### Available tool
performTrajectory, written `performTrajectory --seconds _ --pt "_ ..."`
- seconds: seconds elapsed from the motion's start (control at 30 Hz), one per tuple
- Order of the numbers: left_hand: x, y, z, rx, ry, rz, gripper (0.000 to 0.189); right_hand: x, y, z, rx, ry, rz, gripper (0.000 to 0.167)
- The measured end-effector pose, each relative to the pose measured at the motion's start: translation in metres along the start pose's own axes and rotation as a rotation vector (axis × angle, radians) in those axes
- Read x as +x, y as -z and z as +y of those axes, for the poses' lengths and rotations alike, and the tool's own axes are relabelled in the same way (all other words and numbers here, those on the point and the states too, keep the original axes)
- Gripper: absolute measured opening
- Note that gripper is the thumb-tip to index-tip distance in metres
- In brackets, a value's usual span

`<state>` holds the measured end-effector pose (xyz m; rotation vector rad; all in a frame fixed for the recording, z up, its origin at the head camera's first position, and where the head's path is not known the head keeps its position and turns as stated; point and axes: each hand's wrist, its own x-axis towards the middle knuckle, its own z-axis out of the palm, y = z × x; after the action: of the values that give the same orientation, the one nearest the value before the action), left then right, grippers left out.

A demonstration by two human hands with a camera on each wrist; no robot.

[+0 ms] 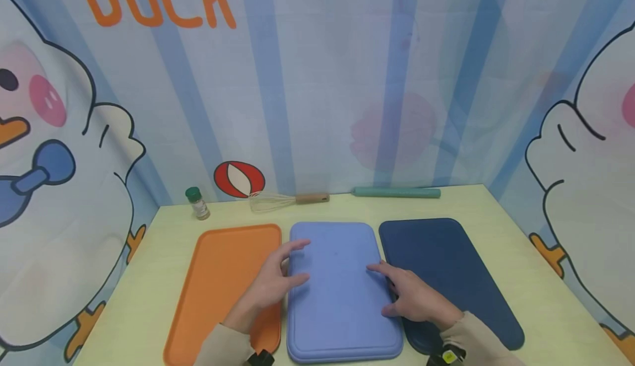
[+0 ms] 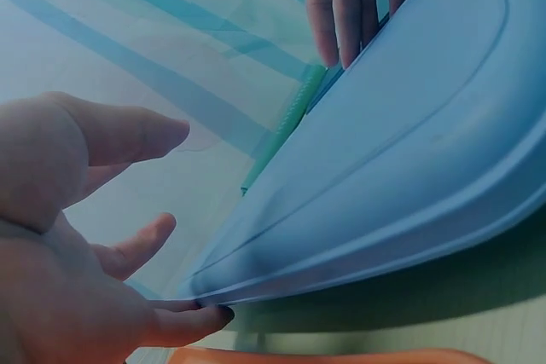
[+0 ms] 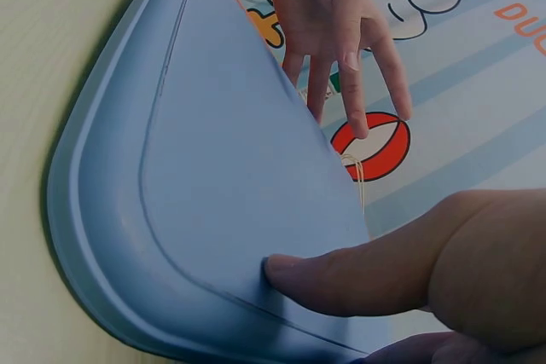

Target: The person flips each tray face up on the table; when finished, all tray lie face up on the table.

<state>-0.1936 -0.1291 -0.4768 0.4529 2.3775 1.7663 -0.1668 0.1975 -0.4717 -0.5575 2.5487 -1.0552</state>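
A periwinkle-blue tray (image 1: 337,311) lies between an orange tray (image 1: 225,283) and a navy tray (image 1: 441,261). My left hand (image 1: 270,280) is at its left edge, fingers and thumb spread apart. In the left wrist view, the lower fingertips (image 2: 217,314) of that hand are right at the blue tray's rim (image 2: 384,263). Over the right edge is my right hand (image 1: 416,297), its fingers fairly straight. The right wrist view shows its thumb (image 3: 341,274) on the blue tray's raised surface (image 3: 230,151), with the other fingers mostly hidden.
Along the back of the pale yellow table (image 1: 496,233) lie a whisk (image 1: 311,198) and a green rolling pin (image 1: 397,192). A small green-capped jar (image 1: 199,206) stands at the back left. Behind them hangs a blue striped cloth (image 1: 322,79) with duck pictures.
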Motion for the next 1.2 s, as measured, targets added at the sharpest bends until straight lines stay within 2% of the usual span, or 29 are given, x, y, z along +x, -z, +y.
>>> performTrajectory --seconds 0.2,0.5,0.7,0.9,1.07,1.2 --pt "0.001 0.004 0.0 0.0 0.0 0.014 0.062 0.0 -0.001 0.002 0.032 0.001 -0.008 0.084" --pt "0.002 0.018 0.005 -0.009 0.064 0.071 0.062 0.001 -0.004 0.009 0.13 -0.011 -0.015 0.084" --pt "0.006 0.028 0.007 -0.061 0.067 0.053 0.063 0.001 -0.003 0.009 0.156 -0.008 -0.027 0.084" --pt "0.01 0.036 0.006 -0.086 0.102 0.016 0.065 0.004 -0.003 0.011 0.179 -0.014 -0.03 0.086" --pt "0.013 0.039 0.006 -0.086 0.125 0.013 0.065 0.007 -0.003 0.014 0.213 -0.04 -0.031 0.091" --pt "0.013 0.04 0.006 -0.094 0.137 0.018 0.065 0.007 -0.002 0.014 0.227 -0.026 -0.047 0.092"
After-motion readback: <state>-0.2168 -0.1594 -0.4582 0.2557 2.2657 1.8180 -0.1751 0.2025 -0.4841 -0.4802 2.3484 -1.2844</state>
